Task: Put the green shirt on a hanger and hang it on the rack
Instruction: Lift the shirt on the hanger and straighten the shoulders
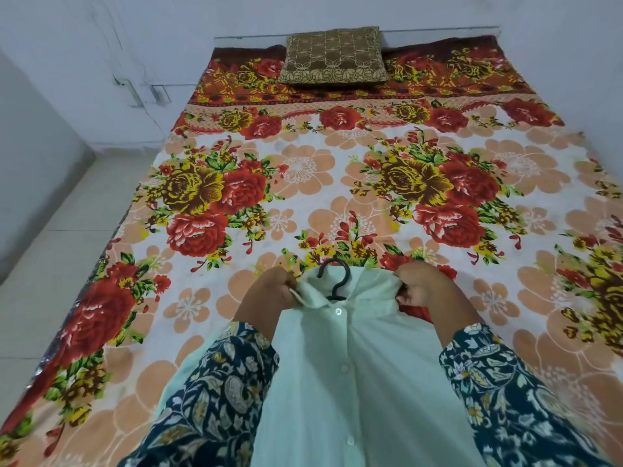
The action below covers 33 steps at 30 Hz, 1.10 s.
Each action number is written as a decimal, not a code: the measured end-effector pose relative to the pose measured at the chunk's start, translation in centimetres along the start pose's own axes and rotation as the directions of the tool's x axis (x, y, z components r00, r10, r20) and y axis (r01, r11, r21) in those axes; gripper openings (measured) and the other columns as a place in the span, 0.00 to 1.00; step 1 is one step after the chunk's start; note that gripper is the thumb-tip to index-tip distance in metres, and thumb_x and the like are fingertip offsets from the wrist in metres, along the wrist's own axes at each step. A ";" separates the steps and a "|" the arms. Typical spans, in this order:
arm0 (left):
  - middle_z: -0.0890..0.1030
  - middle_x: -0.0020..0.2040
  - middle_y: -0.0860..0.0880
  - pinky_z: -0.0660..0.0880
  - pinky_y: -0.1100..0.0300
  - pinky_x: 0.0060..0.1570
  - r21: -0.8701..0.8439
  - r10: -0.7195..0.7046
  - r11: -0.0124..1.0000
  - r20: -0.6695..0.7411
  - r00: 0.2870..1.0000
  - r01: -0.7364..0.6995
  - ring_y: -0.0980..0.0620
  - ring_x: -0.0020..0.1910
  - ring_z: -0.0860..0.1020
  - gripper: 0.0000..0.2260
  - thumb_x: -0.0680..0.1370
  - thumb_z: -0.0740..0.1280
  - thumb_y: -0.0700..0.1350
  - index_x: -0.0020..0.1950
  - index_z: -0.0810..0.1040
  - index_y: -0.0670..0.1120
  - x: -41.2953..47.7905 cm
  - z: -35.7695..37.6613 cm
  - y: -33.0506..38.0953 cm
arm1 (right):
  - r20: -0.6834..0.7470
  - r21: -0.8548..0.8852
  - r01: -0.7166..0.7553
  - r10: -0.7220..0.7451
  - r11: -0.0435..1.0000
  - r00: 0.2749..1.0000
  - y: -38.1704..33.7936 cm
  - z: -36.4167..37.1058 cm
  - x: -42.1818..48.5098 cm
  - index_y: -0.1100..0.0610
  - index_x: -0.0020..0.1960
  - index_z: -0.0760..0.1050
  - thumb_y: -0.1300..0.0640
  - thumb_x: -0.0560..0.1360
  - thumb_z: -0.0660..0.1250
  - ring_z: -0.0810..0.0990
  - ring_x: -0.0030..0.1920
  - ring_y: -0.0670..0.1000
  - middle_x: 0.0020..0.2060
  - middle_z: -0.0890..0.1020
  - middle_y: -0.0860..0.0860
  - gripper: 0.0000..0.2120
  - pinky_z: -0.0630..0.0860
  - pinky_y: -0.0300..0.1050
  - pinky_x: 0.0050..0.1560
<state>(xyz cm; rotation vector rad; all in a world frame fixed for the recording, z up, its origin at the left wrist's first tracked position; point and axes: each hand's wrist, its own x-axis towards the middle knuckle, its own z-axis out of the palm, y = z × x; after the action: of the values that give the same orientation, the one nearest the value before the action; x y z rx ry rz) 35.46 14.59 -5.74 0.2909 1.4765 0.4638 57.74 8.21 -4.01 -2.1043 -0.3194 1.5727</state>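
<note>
Both arms reach forward from the bottom of the frame, each in a dark floral sleeve (215, 392), wrists bent a little inward toward each other. The left hand (269, 293), just left of centre, has its fingers curled and pinches the left edge of the collar. The right hand (421, 286), just right of centre, is bunched into a fist round the cloth at the collar's right side. The two hands sit level with each other, the collar stretched between them.

The shirt (354, 382), pale green, hangs from those two grips down the lower middle of the frame, front toward me, held above the near edge of the bed (303, 183). The hanger (337, 293) is inside it: only the black hook shows, poking up out of the neck opening between the hands.

By my count: two hands, one shirt, one hanger, three white buttons down the placket that I can make out, and one brown pillow (333, 55) at the top of the frame on the flowered bedspread. Pale floor (50, 264) runs along the left.
</note>
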 end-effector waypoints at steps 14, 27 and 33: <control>0.78 0.47 0.42 0.71 0.46 0.54 0.146 -0.054 0.989 0.131 0.990 0.035 0.44 0.46 0.76 0.10 0.80 0.57 0.40 0.53 0.75 0.35 -1.0 -1.5 0.7 | 0.256 0.588 -0.223 0.082 0.777 0.963 2.6 -1.5 -0.7 0.69 0.65 0.67 0.69 0.79 0.52 0.79 0.57 0.57 0.56 0.79 0.63 0.16 0.76 0.48 0.53; 0.80 0.38 0.39 0.76 0.49 0.49 -0.099 -0.021 0.994 0.185 0.983 0.040 0.41 0.36 0.79 0.10 0.80 0.57 0.40 0.49 0.74 0.34 -2.7 -3.2 -2.9 | 0.144 0.365 -0.194 0.150 0.910 0.978 4.2 -0.5 -3.4 0.63 0.52 0.73 0.67 0.78 0.55 0.75 0.36 0.54 0.37 0.79 0.57 0.08 0.78 0.48 0.33; 0.78 0.41 0.41 0.67 0.47 0.57 -0.125 -0.016 0.991 0.167 0.986 0.038 0.44 0.42 0.74 0.10 0.81 0.57 0.41 0.51 0.73 0.36 -3.4 -3.5 -3.9 | 0.152 0.484 -0.158 0.095 0.861 0.984 5.2 -0.7 -4.8 0.63 0.52 0.73 0.65 0.77 0.60 0.75 0.41 0.54 0.47 0.77 0.56 0.05 0.73 0.48 0.47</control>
<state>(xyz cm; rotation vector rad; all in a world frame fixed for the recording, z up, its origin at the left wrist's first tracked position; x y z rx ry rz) 32.39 9.20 -4.81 0.2023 1.2810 0.4983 56.39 1.40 -2.57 -1.6580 0.1784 1.6493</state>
